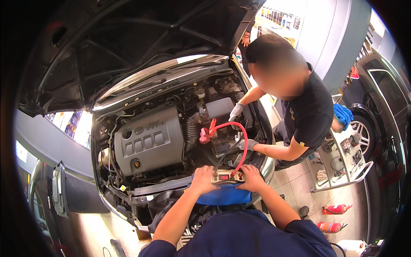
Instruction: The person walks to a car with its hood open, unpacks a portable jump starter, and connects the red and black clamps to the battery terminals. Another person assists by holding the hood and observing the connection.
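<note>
My left hand (203,180) grips the left end of a box-shaped electrical unit (239,176) with a lit red digital display (224,177). On its right end lies my right hand (251,179). Blue material (224,196) sits beneath the unit at the car's front edge. A thick red cable (246,144) arches from the unit to a red clamp (205,135) by the car battery (221,143). A black cable (228,151) runs towards a co-worker's gloved hand (246,143), which is at the battery's right side. The black cable's far end is hidden by that hand.
A grey plastic engine cover (149,141) fills the bay's left part, under the raised bonnet (128,41). The co-worker (311,119) leans in from the right. Behind stands a tool trolley (340,160); two fire extinguishers (335,209) lie on the floor, near another car (382,96).
</note>
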Tool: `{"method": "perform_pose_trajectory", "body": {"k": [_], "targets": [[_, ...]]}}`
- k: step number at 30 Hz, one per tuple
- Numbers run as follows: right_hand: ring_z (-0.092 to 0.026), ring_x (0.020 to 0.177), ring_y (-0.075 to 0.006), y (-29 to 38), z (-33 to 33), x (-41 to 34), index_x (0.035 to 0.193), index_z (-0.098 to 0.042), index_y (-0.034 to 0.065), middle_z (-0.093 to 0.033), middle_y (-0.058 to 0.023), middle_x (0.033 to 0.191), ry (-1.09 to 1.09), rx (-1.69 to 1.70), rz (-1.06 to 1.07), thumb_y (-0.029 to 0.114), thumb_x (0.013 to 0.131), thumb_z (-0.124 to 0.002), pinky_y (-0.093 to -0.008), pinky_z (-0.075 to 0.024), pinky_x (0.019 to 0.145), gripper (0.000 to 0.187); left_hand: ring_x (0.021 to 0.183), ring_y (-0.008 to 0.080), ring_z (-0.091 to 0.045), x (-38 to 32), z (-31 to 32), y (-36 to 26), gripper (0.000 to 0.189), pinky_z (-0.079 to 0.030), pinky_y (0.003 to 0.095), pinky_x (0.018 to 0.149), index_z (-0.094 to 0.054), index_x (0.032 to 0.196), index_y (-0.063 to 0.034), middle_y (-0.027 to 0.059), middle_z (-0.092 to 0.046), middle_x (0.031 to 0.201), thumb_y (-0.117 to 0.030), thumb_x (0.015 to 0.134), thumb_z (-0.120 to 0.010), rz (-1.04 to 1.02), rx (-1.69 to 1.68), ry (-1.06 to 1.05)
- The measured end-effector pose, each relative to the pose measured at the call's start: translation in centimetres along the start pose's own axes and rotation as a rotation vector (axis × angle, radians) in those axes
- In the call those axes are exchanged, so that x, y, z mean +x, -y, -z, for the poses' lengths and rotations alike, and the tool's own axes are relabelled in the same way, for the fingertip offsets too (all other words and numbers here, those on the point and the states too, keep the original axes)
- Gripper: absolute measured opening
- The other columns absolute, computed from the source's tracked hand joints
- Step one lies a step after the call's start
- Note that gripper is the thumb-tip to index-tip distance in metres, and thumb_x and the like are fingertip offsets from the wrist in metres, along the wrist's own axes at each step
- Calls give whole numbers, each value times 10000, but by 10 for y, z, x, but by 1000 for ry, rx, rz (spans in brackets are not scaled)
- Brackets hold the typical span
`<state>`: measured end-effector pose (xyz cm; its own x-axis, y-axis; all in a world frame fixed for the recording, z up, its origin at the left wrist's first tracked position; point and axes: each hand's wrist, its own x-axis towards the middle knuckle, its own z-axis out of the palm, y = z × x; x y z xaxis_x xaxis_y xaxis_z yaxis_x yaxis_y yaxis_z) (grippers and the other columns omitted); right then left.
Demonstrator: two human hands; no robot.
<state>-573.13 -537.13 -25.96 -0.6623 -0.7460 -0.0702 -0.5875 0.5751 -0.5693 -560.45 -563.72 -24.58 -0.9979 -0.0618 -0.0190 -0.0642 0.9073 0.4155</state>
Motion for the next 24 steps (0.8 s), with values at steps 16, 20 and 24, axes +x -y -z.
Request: {"method": "perform_pose_trajectory", "body": {"k": [16,20,24], "targets": [[-444,1462,-388,1,0,-1,1467,-547,37,-533,-179,1504,-9,10,15,417,619,-967,-488,-324,1241,1019,1218,379,-577,0,4,-2,1041,-434,475,1098,-568,1423,-14,161,-604,1256,-476,591,-990,-3,19,20],[-444,1460,-389,2,1,-1,1463,-549,38,-533,-179,1503,-14,5,11,415,615,-970,-488,-325,1240,1019,1230,378,-571,0,6,-3,1047,-430,476,1107,-564,1430,-13,164,-599,1268,-478,594,-989,-14,14,25],[-445,1460,-389,2,1,-1,1462,-547,37,-532,-181,1506,-12,6,14,416,615,-971,-489,-325,1241,1020,1250,379,-562,0,7,-4,1053,-424,476,1118,-557,1439,-16,165,-594,1284,-476,597,-991,8,16,40]]}}
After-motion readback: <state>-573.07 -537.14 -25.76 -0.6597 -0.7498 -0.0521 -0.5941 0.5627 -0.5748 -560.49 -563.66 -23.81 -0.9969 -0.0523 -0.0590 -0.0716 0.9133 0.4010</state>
